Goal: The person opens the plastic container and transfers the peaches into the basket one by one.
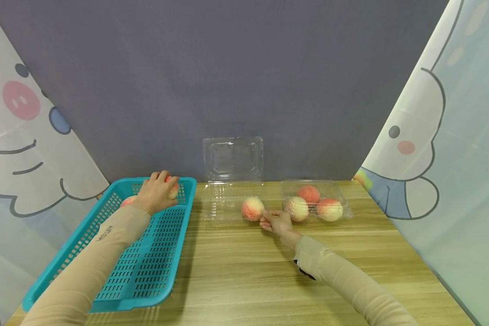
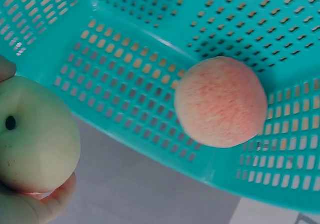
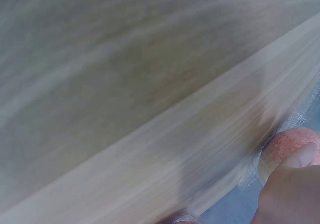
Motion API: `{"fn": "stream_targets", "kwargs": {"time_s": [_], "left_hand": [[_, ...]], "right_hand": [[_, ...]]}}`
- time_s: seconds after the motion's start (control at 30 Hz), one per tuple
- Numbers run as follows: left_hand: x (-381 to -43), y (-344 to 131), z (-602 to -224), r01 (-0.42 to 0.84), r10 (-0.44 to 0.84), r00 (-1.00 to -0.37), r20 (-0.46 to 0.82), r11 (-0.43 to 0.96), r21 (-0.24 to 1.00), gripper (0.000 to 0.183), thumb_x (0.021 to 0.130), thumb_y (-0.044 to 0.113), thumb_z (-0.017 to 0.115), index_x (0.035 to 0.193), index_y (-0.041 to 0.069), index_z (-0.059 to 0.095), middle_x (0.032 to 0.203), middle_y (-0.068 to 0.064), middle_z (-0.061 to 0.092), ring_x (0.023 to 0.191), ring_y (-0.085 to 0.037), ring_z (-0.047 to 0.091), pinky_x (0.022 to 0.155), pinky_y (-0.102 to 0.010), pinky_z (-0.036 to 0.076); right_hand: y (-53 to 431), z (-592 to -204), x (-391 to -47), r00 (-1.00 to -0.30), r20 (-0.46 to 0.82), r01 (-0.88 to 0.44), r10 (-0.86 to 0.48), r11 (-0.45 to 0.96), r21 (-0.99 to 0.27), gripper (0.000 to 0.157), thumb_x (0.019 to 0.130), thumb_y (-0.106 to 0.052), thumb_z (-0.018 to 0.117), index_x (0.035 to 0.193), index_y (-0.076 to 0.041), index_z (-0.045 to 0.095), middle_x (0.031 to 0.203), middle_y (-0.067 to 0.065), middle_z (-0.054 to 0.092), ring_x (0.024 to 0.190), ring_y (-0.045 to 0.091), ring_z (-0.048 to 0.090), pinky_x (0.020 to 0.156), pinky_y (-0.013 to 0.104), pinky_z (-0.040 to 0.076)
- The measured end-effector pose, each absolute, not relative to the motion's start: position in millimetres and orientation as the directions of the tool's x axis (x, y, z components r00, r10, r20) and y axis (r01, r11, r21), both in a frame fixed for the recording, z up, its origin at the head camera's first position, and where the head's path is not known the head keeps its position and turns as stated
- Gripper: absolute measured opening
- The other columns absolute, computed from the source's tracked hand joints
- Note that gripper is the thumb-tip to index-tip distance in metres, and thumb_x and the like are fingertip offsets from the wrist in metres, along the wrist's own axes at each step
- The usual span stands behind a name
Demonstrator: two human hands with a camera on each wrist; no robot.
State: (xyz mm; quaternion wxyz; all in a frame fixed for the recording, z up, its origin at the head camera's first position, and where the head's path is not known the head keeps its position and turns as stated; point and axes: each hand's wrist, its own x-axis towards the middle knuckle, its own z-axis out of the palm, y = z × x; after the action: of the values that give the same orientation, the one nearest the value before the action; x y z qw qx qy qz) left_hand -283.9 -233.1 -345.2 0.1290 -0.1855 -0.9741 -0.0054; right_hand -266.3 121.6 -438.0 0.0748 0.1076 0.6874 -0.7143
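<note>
My left hand [image 1: 156,192] grips a red and cream peach [image 1: 172,187] over the back right part of the teal basket [image 1: 142,303]. In the left wrist view the held peach [image 2: 37,134] shows its pale end with a dark hole, with fingers around it. Another peach [image 2: 221,102] lies in the basket. My right hand [image 1: 279,224] has its fingers reaching left to a peach [image 1: 252,208] in the open clear plastic clamshell box [image 1: 224,203]. In the right wrist view the thumb lies over that peach [image 3: 285,146], and the other fingers are hidden.
To the right, a second clear box [image 1: 342,192] contains three peaches [image 1: 309,194]. The first box's lid [image 1: 233,158] stands upright against the dark grey backdrop [image 1: 244,90]. Everything sits on a wood-grain table [image 1: 244,276], with cartoon-print curtains [image 1: 452,136] on both sides.
</note>
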Motion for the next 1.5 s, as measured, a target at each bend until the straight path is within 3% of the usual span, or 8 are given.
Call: {"fn": "stream_targets", "kwargs": {"time_s": [0.43,0.73,0.93,1.5], "left_hand": [[-295,-246,-370,0.350,0.352,-0.905,0.238,0.935,-0.054,0.061,0.069,0.030,0.076,0.119,0.008,0.049,0.119,-0.023,0.043,0.111,-0.045,0.040,0.080,-0.062,0.042],[-299,-254,-385,0.350,0.354,-0.907,0.228,0.935,-0.059,0.062,0.069,0.028,0.076,0.121,0.008,0.049,0.120,-0.023,0.042,0.110,-0.046,0.039,0.080,-0.063,0.040],[-303,-259,-394,0.352,0.359,-0.905,0.227,0.933,-0.072,0.057,0.067,0.026,0.076,0.114,0.008,0.050,0.118,-0.023,0.042,0.108,-0.046,0.040,0.079,-0.063,0.040],[-304,-266,-407,0.319,0.333,-0.922,0.196,0.942,-0.101,0.061,0.067,0.025,0.078,0.118,0.006,0.051,0.118,-0.025,0.044,0.110,-0.047,0.040,0.081,-0.065,0.041]], "right_hand": [[122,-438,-268,-0.965,-0.256,0.254,0.052,-0.046,-0.966,0.029,0.092,-0.012,0.054,0.109,0.011,0.054,0.073,0.007,0.065,0.059,0.009,0.064,0.062,0.023,0.056],[121,-440,-267,-0.964,-0.261,0.259,0.047,-0.045,-0.965,0.030,0.091,-0.011,0.054,0.110,0.012,0.053,0.080,0.013,0.067,0.058,0.009,0.063,0.062,0.024,0.056],[120,-438,-268,-0.964,-0.262,0.260,0.044,-0.041,-0.965,0.029,0.092,-0.011,0.054,0.109,0.012,0.055,0.073,0.008,0.066,0.059,0.010,0.064,0.063,0.025,0.056],[121,-440,-267,-0.967,-0.248,0.246,0.053,-0.042,-0.968,0.028,0.092,-0.011,0.054,0.106,0.012,0.055,0.071,0.007,0.065,0.057,0.010,0.064,0.060,0.023,0.056]]}}
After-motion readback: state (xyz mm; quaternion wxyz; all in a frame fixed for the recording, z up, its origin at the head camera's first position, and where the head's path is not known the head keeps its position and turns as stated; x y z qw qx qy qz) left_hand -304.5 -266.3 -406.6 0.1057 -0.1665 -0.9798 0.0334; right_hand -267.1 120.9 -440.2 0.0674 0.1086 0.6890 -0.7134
